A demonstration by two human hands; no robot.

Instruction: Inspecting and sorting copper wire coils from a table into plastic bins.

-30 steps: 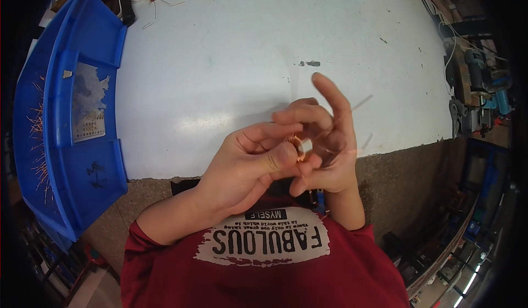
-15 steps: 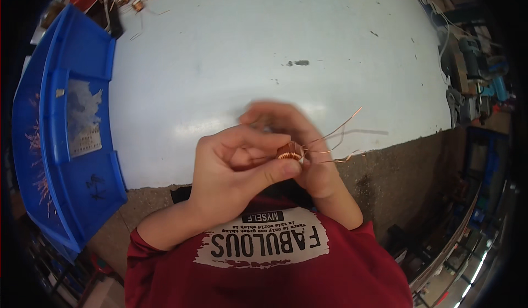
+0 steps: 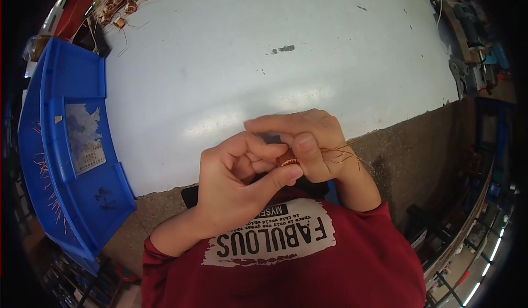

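Observation:
A small copper-wound ring coil (image 3: 288, 158) is held over the near edge of the white table, close to my shirt. My left hand (image 3: 234, 173) pinches it between thumb and fingertips. From the other side my right hand (image 3: 311, 143) closes on the coil, its thumb pressed against the coil's right side and its index finger stretched over the top toward the left hand. Several loose copper wire ends (image 3: 345, 153) stick out past the right hand's wrist side. The fingers hide most of the coil.
A blue plastic bin (image 3: 77, 93) with copper wire scraps stands along the left table edge. Several wound coils (image 3: 129, 3) lie heaped at the far left of the white table (image 3: 220, 71). Tools, one of them a pair of scissors (image 3: 457, 73), lie at the right edge.
My right hand, blurred before, has come down onto the coil and its thumb now presses on it. The wire ends have swung down and lie closer to the right wrist. The view has shifted slightly.

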